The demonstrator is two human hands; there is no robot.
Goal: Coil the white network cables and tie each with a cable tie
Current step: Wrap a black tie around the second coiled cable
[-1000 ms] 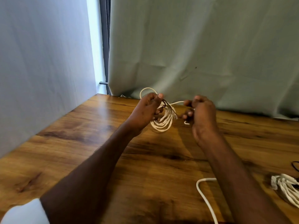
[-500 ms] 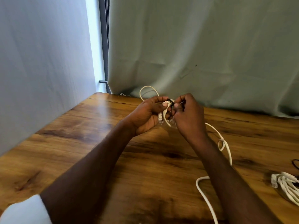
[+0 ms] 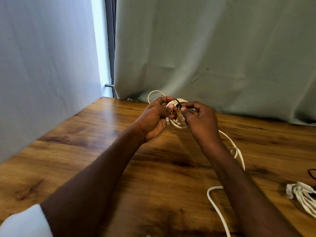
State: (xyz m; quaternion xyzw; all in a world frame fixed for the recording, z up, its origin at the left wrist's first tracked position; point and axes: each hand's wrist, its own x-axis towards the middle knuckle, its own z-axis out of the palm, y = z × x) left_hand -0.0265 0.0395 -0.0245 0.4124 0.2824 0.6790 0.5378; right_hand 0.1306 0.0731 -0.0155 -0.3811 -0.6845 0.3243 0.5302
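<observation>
Above the far middle of the wooden table point(image 3: 85, 151), my left hand point(image 3: 156, 118) grips a small coil of white network cable point(image 3: 178, 123). A black cable tie point(image 3: 177, 104) wraps the top of the coil. My right hand point(image 3: 200, 122) pinches the tie beside my left thumb. One loop of the coil point(image 3: 154, 93) sticks up behind my left hand. A loose white cable point(image 3: 217, 207) trails from under my right forearm toward the front edge.
A second bundle of white cable point(image 3: 302, 195) lies at the right edge, with a thin black item point(image 3: 312, 173) just behind it. A grey-green curtain point(image 3: 213, 57) hangs along the back of the table, and a pale fabric wall point(image 3: 42, 65) bounds the left side.
My right hand came in from the right to meet my left hand at the coil and now pinches the black tie. Both hands hold the coil slightly higher.
</observation>
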